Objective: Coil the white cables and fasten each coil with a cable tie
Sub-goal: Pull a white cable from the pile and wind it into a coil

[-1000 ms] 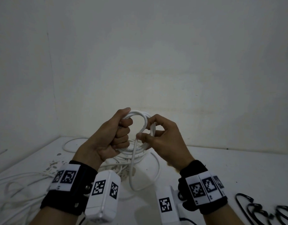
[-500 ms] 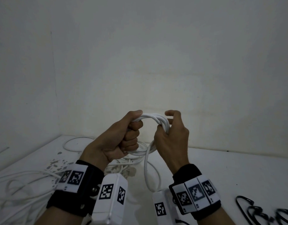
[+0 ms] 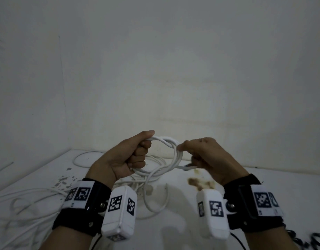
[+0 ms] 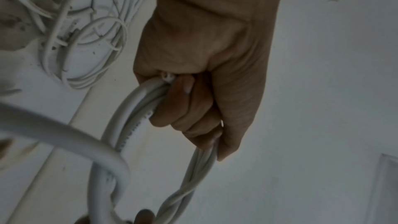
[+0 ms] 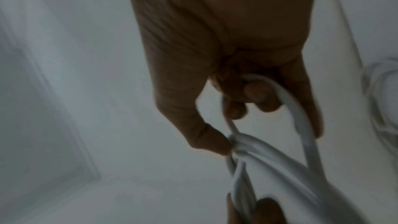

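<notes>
I hold a coil of white cable [image 3: 164, 141] up above the table. My left hand [image 3: 135, 152] grips the coil's left side in a fist, thumb on top; in the left wrist view its fingers [image 4: 183, 105] curl round several strands of the coil [image 4: 133, 108]. My right hand [image 3: 197, 154] holds the cable's free end, which wraps round the coil's right side [image 3: 178, 156] and passes through the curled fingers [image 5: 254, 94]. The thumb tip presses the wrap [image 5: 239, 144]. A loop of the same cable [image 3: 155, 206] hangs below toward the table.
Loose white cables [image 3: 25, 201] lie tangled on the white table [image 3: 264, 183] at the left and under my hands. Black cable ties [image 3: 310, 240] lie at the table's right front corner. Brown stains [image 3: 199, 183] mark the table. White walls close the corner behind.
My right hand has moved to the right, away from the coil's top, drawing the free end out sideways round the coil. The left hand keeps its grip and has risen slightly.
</notes>
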The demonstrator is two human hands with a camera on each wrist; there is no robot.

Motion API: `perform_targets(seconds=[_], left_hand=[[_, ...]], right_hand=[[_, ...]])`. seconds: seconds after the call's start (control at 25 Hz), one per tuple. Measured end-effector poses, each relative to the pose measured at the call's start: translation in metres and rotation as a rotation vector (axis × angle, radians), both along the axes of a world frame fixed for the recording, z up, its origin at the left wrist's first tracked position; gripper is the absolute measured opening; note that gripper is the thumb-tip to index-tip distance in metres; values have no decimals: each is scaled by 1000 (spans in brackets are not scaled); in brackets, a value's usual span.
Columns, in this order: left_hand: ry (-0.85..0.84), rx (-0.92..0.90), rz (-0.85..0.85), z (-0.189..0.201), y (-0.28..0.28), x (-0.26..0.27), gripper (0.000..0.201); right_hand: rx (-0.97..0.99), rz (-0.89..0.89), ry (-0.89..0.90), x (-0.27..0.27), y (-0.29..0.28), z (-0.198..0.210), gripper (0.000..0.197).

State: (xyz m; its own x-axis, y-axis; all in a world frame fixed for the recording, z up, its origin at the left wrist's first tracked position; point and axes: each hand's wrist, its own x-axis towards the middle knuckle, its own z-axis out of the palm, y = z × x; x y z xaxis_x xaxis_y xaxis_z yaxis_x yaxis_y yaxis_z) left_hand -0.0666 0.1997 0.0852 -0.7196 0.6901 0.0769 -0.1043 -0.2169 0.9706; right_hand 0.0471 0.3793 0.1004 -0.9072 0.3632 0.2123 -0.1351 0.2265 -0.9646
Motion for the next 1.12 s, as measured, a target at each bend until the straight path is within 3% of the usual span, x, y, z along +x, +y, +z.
perform_targets(seconds=[0.08, 0.16, 0.24, 0.32, 0.4, 0.44, 0.48, 0.56, 0.6, 0.64, 0.72, 0.76, 0.88, 0.96, 1.04, 1.12], left_hand=[[-30, -5, 12, -5, 1, -2, 40], [-45, 7, 17, -6, 0, -4, 41], [-55, 32, 17, -4, -3, -7, 42], [-82, 64, 13, -4, -8, -10, 42], [-89, 60, 19, -5, -12, -12, 42], [-81, 40, 30, -7, -14, -13, 42], [-71, 16, 46, -8, -17, -15, 43], [-50, -29, 91, -10, -23, -20, 43], [-47, -40, 111, -10, -27, -22, 43], [-52, -33, 127, -10, -30, -24, 43], [-85, 27, 165, -8, -36, -28, 44], [-117, 81, 188, -7, -40, -30, 44], [-178, 200, 241, -4, -47, -35, 45], [-179, 203, 252, -3, -46, -36, 46], [-181, 202, 258, -4, -43, -36, 45], [-180, 213, 273, -8, -42, -39, 45]], right_hand=[[402, -178, -22, 6, 3, 5, 48], [463, -188, -33, 11, 3, 7, 57], [124, -44, 25, 9, 6, 7, 52], [-342, 169, 79, 8, 3, 8, 31], [-509, 222, 110, 7, 0, 7, 32], [-385, 171, 120, 6, 0, 7, 32], [-131, 54, 125, 4, 3, 5, 32], [518, -257, 116, 5, 11, 2, 35], [703, -379, 129, 4, 15, 0, 35], [759, -454, 141, 4, 19, -2, 38], [655, -518, 104, -1, 31, -12, 44], [500, -484, 83, -3, 36, -15, 48], [-137, -204, -43, -5, 27, -16, 41], [-441, -41, -69, -3, 22, -8, 29], [-465, -6, -31, 0, 23, -2, 29], [-121, -182, 62, 5, 27, 4, 24]])
